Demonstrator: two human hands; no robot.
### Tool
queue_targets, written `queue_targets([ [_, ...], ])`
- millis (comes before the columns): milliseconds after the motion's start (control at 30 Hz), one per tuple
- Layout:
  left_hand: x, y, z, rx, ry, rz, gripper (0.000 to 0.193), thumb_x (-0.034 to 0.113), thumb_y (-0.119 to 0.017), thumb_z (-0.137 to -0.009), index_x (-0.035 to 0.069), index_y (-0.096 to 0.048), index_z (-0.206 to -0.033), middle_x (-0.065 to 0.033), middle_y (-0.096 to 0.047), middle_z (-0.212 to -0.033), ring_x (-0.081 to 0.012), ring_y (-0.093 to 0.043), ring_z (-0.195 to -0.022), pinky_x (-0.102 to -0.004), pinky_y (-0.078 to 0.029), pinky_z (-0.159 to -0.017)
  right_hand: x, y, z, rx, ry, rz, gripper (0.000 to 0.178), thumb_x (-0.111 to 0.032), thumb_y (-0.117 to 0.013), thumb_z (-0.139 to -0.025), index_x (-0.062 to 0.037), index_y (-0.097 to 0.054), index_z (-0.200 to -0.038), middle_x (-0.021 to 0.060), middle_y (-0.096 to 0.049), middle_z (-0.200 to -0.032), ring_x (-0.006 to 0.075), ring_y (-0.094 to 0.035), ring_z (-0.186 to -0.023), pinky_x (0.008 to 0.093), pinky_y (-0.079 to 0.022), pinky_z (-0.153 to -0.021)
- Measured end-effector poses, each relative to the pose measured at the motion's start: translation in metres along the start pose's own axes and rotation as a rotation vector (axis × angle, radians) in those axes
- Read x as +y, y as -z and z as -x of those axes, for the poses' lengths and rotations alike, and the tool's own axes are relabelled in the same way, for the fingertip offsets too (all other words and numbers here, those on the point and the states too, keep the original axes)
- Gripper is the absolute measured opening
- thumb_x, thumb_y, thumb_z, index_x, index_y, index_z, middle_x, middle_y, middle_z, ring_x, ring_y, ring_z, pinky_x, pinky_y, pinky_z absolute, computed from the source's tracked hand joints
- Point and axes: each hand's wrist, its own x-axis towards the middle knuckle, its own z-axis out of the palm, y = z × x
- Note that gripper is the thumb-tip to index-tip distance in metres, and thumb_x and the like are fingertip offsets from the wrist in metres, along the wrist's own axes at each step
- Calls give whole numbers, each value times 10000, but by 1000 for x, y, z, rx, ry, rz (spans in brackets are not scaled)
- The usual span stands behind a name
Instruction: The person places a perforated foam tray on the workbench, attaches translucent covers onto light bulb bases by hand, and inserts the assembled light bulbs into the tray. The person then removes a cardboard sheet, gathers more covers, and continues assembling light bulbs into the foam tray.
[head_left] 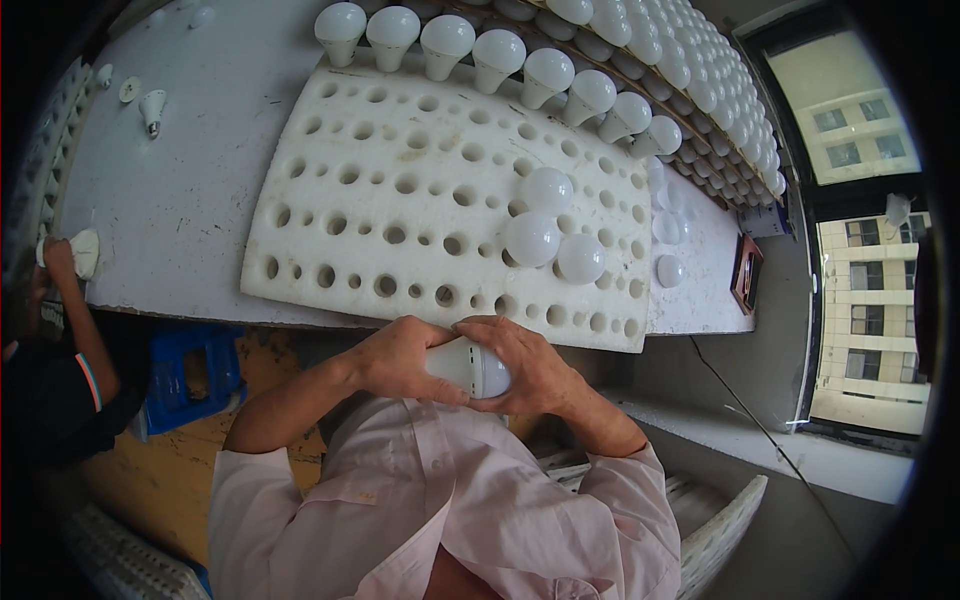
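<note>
Close to my chest, just off the table's front edge, both my hands grip one LED light bulb lying sideways. My left hand is closed round its white body, while my right hand wraps the frosted dome end. My fingers hide parts of the bulb, including its base. In front of me lies a white foam tray full of round holes. Three loose white domes rest on its right half. Along its far edge stands a row of bulbs, domes up.
Stacked layers of bulbs rise at the back right. More loose domes and a dark red box lie right of the tray. A single bulb lies at far left. Another person's arm reaches in near a blue stool.
</note>
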Motion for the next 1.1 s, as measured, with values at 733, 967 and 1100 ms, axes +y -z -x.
queue_targets([
  [733,16,-5,-8,-30,91,-96,381,238,-715,-699,-60,-625,-920,-111,-659,-793,-159,-639,-721,-301,-528,-647,13,-16,-10,152,460,41,662,-98,-782,-575,-64,-543,-1192,91,-520,-1137,281,-533,-999,379,-460,-838],
  [967,41,-6,-5,23,16,-195,400,256,-680,-682,-66,-610,-908,-142,-662,-782,-178,-652,-738,-304,-521,-658,10,-15,-17,262,541,-114,465,-58,-728,-559,-75,-629,-1013,75,-528,-996,270,-539,-885,366,-458,-772],
  [1100,42,0,-6,69,129,16,433,314,-683,-719,-79,-606,-883,-147,-652,-766,-185,-656,-741,-317,-515,-646,7,-2,-31,200,558,-109,487,-87,-758,-581,-70,-596,-1039,88,-533,-1006,272,-533,-862,375,-462,-754],
])
